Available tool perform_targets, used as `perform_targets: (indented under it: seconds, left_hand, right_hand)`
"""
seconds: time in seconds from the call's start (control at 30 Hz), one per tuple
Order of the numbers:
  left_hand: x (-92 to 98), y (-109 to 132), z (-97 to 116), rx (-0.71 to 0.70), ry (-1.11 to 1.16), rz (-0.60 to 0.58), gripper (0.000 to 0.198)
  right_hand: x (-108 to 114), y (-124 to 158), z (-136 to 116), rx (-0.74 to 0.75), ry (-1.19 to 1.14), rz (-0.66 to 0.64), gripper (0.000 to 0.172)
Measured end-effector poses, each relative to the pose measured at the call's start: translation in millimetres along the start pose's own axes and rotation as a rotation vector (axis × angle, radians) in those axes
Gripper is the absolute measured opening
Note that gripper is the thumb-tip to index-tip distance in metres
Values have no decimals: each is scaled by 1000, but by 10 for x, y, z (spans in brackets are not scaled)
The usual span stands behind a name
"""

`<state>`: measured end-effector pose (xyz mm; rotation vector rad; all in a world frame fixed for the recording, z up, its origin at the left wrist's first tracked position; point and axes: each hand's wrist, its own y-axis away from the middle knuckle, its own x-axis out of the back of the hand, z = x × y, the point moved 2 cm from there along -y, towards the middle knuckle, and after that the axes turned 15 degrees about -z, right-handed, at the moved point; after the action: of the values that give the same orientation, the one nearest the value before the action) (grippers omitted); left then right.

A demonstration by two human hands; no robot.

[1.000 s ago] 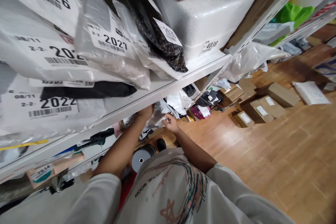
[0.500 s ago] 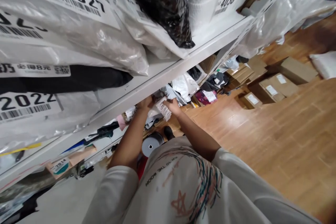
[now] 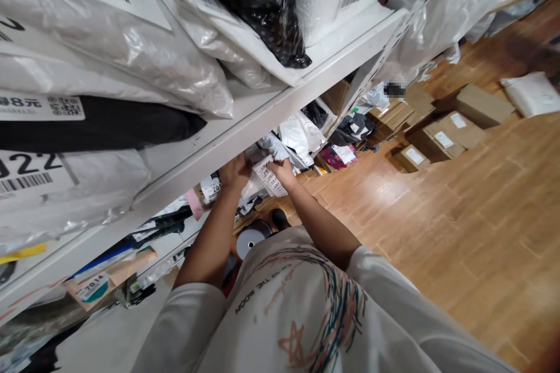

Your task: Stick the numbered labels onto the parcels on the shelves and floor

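Note:
My right hand [image 3: 284, 173] pinches a white strip of printed number labels [image 3: 270, 179], which hangs below the upper shelf's edge. Left of it, my left hand [image 3: 236, 171] has its fingers curled at the lower shelf; whatever is in them is hidden. Clear plastic wrapping [image 3: 252, 188] shows between the two hands. Close beside the left hand lies a package with a numbered label [image 3: 211, 187]. White plastic parcels [image 3: 301, 135] sit just beyond the right hand.
Above the hands runs a white shelf edge [image 3: 258, 131], with numbered parcels such as a black bag [image 3: 262, 6] on it. Cardboard boxes [image 3: 455, 134] stand on the wooden floor at right. A grey round object [image 3: 251, 239] is low beside my body.
The label strip has shifted slightly left with my right hand and shows more of its printed face. My left hand has moved a little left. The whole view has shifted slightly.

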<state>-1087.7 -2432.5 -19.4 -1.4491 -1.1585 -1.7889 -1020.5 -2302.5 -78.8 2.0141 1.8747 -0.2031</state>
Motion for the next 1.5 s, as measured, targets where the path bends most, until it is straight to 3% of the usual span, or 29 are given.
perform_targets:
  seconds: [0.23,0.37,0.6,0.8,0.93,1.17,1.5]
  left_hand:
    - [-7,-4,22,7,-3,-11,42]
    - [45,-41,51,-4,21,-28,39]
    - [172,-46,2,-385,159,-229,19]
    - [165,112,-191,-421,306,-222,35]
    - [174,159,-205,-460,277,-221,25]
    - [64,183,-86,-366,103,-121,21]
    - [-78,263,-10,-184,-7,25,19]
  right_hand:
    - [5,35,-16,46,-40,57,20]
    - [34,53,9,36,-60,20,22]
    - [-23,188,114,-69,-36,-114,23]
    - [-91,345,137,-118,-18,-181,40]
    - [-105,400,270,-132,-10,-107,43]
    - [-216,404,509,-119,-44,70,42]
    - [-267,522,546,-133,-131,130,41]
